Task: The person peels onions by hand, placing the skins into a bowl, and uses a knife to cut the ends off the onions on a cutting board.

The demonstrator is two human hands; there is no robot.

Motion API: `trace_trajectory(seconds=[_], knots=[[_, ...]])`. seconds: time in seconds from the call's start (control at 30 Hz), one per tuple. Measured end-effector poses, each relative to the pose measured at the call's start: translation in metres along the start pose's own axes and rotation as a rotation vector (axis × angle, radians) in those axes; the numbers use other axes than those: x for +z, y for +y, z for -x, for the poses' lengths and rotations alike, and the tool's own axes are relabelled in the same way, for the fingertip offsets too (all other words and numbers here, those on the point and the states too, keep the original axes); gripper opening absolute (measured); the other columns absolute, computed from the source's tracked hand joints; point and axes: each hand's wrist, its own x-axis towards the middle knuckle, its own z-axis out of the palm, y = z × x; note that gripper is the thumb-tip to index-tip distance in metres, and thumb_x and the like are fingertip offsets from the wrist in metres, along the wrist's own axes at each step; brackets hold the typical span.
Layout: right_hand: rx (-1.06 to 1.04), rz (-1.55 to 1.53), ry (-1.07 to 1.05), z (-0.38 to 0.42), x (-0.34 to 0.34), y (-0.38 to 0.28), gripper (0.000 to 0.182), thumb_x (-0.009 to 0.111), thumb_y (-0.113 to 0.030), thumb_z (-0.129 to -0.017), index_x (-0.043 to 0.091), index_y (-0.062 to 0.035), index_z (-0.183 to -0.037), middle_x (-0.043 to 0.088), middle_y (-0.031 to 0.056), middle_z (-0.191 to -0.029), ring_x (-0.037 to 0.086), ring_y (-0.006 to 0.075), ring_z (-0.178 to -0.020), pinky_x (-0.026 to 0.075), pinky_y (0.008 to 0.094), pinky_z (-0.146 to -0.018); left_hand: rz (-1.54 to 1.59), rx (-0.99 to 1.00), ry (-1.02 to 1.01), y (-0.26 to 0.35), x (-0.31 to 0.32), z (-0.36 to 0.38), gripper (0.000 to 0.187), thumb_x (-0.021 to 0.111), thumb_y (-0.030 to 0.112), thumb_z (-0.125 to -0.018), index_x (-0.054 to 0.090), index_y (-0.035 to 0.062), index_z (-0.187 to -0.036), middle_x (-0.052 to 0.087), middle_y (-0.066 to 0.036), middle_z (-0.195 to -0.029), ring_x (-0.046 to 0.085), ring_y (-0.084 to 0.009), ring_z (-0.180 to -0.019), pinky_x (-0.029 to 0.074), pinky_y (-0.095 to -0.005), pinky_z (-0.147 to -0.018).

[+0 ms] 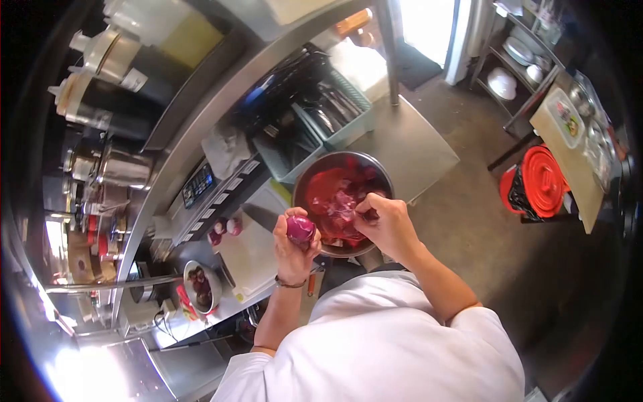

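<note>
Red onion [301, 228], roundish and glossy purple, sits in the left hand [293, 246], whose fingers curl shut around its lower half, holding it in the air over the near rim of the steel bowl [309, 175]. The right hand [383, 224] hovers just beside it above the bowl, fingertips pinched together on what looks like a strip of skin, though blur hides it. Peeling well here seems to call for a steady cradle in the left palm and thin pulls of skin, dropped into the bowl with the red peelings [338, 197]. The onion is too round to read a long axis; which end points up I cannot tell. Left of the bowl lies a white cutting board [251, 258] with more onions [226, 228] at its far corner. Farther off, grey bins [315, 127] hold utensils.
</note>
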Motion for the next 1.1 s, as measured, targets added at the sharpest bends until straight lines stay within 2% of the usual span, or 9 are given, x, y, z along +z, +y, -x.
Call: trace_trajectory(seconds=[0.1, 0.17, 0.3, 0.43, 0.53, 0.83, 0.97, 1.03, 1.1], knots=[[-0.037, -0.05, -0.06, -0.001, 0.01, -0.004, 0.011, 0.069, -0.006, -0.078, 0.064, -0.0024, -0.087, 0.065, 0.0153, -0.077, 0.066, 0.031, -0.07, 0.052, 0.0368, -0.061, 0.129, -0.012, -0.1, 0.004, 0.002, 0.001, 0.041, 0.039, 0.053, -0.096, 0.047, 0.0156, -0.11, 0.054, -0.01, -0.07, 0.045, -0.013, -0.048, 0.037, -0.0245, -0.046], [-0.169, 0.172, -0.142, -0.002, 0.017, 0.01, 0.013, 0.067, -0.009, -0.082, 0.066, -0.0037, -0.094, 0.067, 0.0139, -0.088, 0.067, 0.0298, -0.077, 0.053, 0.036, -0.064, 0.131, -0.009, -0.087, 0.006, 0.009, 0.002, 0.04, 0.04, 0.052, -0.096, 0.047, 0.0154, -0.11, 0.056, -0.011, -0.075, 0.047, -0.0143, -0.05, 0.039, -0.0258, -0.047], [-0.193, 0.279, -0.065, -0.005, 0.015, -0.009, 0.022, 0.068, -0.015, -0.082, 0.067, -0.0047, -0.102, 0.067, 0.012, -0.095, 0.067, 0.0284, -0.078, 0.053, 0.0346, -0.066, 0.067, 0.046, -0.143, 0.001, 0.006, 0.002, 0.038, 0.042, 0.047, -0.097, 0.045, 0.0138, -0.115, 0.057, -0.013, -0.09, 0.055, -0.0173, -0.065, 0.044, -0.0281, -0.055], [-0.248, -0.063, -0.109, -0.007, 0.012, -0.02, 0.03, 0.072, -0.02, -0.08, 0.068, -0.0033, -0.104, 0.067, 0.0113, -0.096, 0.067, 0.0269, -0.074, 0.054, 0.0335, -0.064, -0.213, 0.121, -0.124, -0.001, 0.01, 0.004, 0.041, 0.042, 0.045, -0.099, 0.042, 0.0091, -0.12, 0.054, -0.009, -0.097, 0.058, -0.0146, -0.077, 0.049, -0.027, -0.063], [-0.302, -0.134, -0.127, -0.01, 0.012, -0.016, 0.031, 0.074, -0.018, -0.078, 0.068, -0.0015, -0.104, 0.067, 0.012, -0.092, 0.067, 0.0262, -0.073, 0.054, 0.0326, -0.063, -0.196, 0.17, -0.153, 0.0, 0.013, 0.004, 0.038, 0.042, 0.034, -0.101, 0.039, 0.0045, -0.125, 0.053, -0.006, -0.103, 0.056, -0.0073, -0.087, 0.049, -0.0197, -0.074], [-0.26, -0.112, -0.171, -0.01, 0.008, -0.017, 0.037, 0.072, -0.005, -0.069, 0.066, -0.0012, -0.106, 0.067, 0.0135, -0.084, 0.066, 0.0263, -0.07, 0.054, 0.0338, -0.065, -0.489, 0.267, -0.078, -0.007, 0.01, 0.0, 0.021, 0.044, 0.016, -0.097, 0.049, 0.0024, -0.112, 0.052, -0.006, -0.103, 0.05, -0.0119, -0.095, 0.041, -0.0253, -0.087], [-0.283, -0.05, -0.126, -0.013, 0.011, -0.008, 0.038, 0.072, -0.003, -0.068, 0.065, -0.0015, -0.106, 0.067, 0.0135, -0.084, 0.066, 0.0253, -0.069, 0.054, 0.0331, -0.063, -0.775, 0.395, -0.127, -0.005, 0.008, -0.002, 0.021, 0.044, 0.016, -0.097, 0.049, 0.0028, -0.112, 0.052, -0.006, -0.105, 0.049, -0.0122, -0.095, 0.041, -0.0255, -0.087], [-0.297, -0.016, -0.114, -0.016, 0.009, -0.004, 0.037, 0.072, -0.003, -0.068, 0.066, -0.0012, -0.104, 0.067, 0.0135, -0.084, 0.067, 0.025, -0.068, 0.054, 0.0327, -0.062, -0.712, 0.395, -0.104, -0.009, 0.007, -0.005, 0.036, 0.049, 0.038, -0.096, 0.045, 0.0063, -0.114, 0.05, -0.005, -0.108, 0.052, -0.0124, -0.093, 0.044, -0.0215, -0.077], [-0.225, -0.156, -0.121, -0.019, 0.004, -0.006, 0.027, 0.072, -0.003, -0.07, 0.068, 0.0003, -0.097, 0.067, 0.0134, -0.082, 0.068, 0.0241, -0.066, 0.055, 0.0311, -0.061, -0.435, 0.22, -0.131, -0.009, 0.006, -0.008, 0.038, 0.05, 0.04, -0.096, 0.045, 0.007, -0.114, 0.05, -0.005, -0.109, 0.054, -0.0137, -0.093, 0.046, -0.0232, -0.073]])
